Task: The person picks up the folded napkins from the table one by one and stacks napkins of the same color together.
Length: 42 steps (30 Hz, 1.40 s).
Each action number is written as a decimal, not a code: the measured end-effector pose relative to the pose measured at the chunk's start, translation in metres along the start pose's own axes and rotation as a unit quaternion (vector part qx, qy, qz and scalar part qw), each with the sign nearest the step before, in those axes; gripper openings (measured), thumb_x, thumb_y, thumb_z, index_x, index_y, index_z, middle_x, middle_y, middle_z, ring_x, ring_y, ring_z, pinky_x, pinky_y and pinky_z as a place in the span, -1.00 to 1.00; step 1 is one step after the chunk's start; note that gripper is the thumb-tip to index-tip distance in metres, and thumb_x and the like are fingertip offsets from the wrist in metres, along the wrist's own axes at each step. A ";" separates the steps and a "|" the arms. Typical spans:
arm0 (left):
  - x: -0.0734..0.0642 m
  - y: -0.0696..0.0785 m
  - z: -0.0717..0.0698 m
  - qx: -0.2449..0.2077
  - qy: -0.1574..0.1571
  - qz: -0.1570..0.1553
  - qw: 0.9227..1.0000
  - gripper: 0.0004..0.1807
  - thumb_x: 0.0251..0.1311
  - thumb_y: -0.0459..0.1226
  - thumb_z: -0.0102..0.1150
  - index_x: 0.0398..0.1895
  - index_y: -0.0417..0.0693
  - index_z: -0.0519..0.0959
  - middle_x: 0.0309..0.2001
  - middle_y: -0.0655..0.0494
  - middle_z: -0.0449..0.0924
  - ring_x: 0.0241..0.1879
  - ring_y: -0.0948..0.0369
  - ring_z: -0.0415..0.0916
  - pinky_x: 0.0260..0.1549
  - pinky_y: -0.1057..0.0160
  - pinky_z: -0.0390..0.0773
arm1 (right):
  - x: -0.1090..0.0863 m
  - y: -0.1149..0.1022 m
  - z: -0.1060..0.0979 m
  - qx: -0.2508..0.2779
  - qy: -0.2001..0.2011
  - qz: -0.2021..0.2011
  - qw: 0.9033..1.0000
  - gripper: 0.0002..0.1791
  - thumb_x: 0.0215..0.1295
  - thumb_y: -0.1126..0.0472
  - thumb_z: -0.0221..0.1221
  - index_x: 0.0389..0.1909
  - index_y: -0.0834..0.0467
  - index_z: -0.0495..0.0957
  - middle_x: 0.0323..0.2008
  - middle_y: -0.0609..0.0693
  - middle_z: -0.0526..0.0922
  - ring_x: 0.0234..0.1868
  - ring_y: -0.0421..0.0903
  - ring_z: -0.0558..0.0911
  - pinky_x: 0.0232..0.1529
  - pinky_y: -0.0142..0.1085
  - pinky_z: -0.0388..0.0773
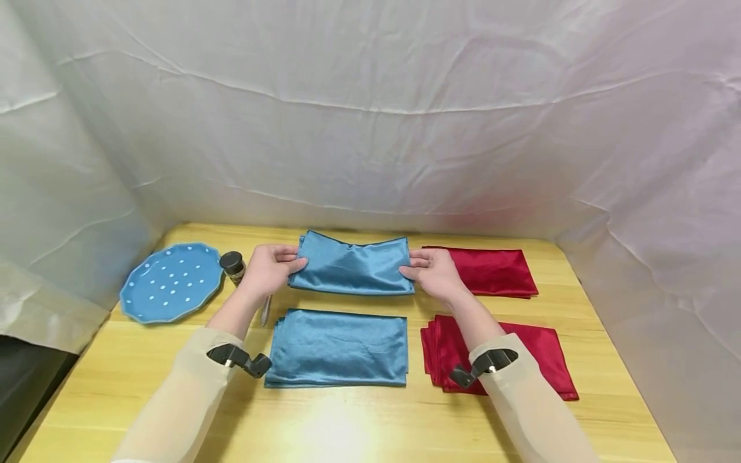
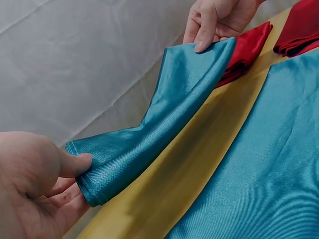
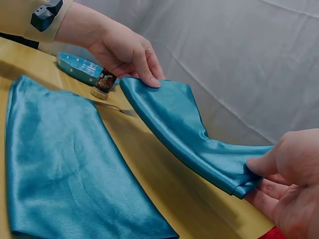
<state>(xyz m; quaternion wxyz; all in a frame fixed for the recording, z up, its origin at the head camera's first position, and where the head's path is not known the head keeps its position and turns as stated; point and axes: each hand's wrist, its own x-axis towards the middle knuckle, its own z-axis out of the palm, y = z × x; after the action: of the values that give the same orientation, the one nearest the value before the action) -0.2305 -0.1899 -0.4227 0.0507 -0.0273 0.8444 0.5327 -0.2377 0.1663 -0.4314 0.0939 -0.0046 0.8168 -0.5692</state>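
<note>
Step in hand looks like a hold-and-position: our left hand and right hand pinch opposite ends of the folded blue satin cloth, raised beyond the other blue cloth (middle sags). Next move likely needs even tension, ends level.

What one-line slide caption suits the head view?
Left hand and right hand hold a folded blue cloth by its ends, beyond a second blue cloth on the table.

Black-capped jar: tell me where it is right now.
In the head view, the black-capped jar is toward the left side of the table, between the blue polka-dot plate and the left hand.
</note>
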 end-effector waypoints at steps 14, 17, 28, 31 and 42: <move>-0.029 0.005 -0.005 -0.002 -0.006 0.016 1.000 -0.45 0.46 -0.20 0.36 0.39 -0.31 0.54 0.26 -0.24 0.62 0.26 -0.11 0.55 0.17 -0.03 0.61 | -0.024 -0.006 -0.006 0.021 -0.024 -0.007 0.999 -0.30 0.38 0.23 0.42 0.48 0.30 0.44 0.30 0.22 0.59 0.30 0.16 0.56 0.25 -0.02 0.61; -0.035 0.003 -0.006 -0.007 -0.004 0.015 1.000 -0.45 0.44 -0.21 0.37 0.38 -0.33 0.54 0.24 -0.25 0.63 0.25 -0.10 0.57 0.17 0.00 0.62 | -0.030 -0.005 -0.006 0.026 -0.031 -0.011 0.999 -0.30 0.37 0.22 0.44 0.47 0.30 0.45 0.27 0.23 0.62 0.27 0.15 0.62 0.23 -0.05 0.63; -0.057 -0.001 -0.009 -0.006 -0.005 0.013 1.000 -0.47 0.42 -0.22 0.40 0.34 -0.33 0.57 0.21 -0.24 0.66 0.20 -0.08 0.62 0.14 0.07 0.65 | -0.049 0.001 -0.006 0.044 -0.043 -0.014 0.998 -0.25 0.34 0.20 0.47 0.48 0.28 0.43 0.21 0.24 0.66 0.19 0.17 0.70 0.15 -0.11 0.67; -0.062 -0.003 -0.008 -0.010 -0.006 0.016 1.000 -0.48 0.41 -0.25 0.40 0.33 -0.36 0.57 0.18 -0.26 0.67 0.17 -0.09 0.64 0.10 0.14 0.67 | -0.056 0.004 -0.007 0.049 -0.046 -0.015 0.998 -0.27 0.34 0.22 0.47 0.47 0.29 0.44 0.17 0.22 0.69 0.16 0.15 0.72 0.13 -0.14 0.68; -0.076 -0.010 -0.011 -0.033 -0.007 0.034 0.999 -0.47 0.41 -0.30 0.39 0.32 -0.45 0.55 0.15 -0.37 0.65 0.13 -0.14 0.67 0.00 0.33 0.67 | -0.071 0.004 -0.002 0.084 -0.070 -0.023 0.994 -0.31 0.34 0.29 0.45 0.45 0.31 0.45 0.04 0.20 0.74 0.00 0.08 0.79 0.06 -0.18 0.70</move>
<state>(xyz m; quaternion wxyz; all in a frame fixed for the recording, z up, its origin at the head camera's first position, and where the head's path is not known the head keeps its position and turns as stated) -0.1549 -0.2051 -0.4184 0.0380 0.0033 0.8262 0.5621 -0.1682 0.1780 -0.4243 0.1380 -0.0553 0.7572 -0.6361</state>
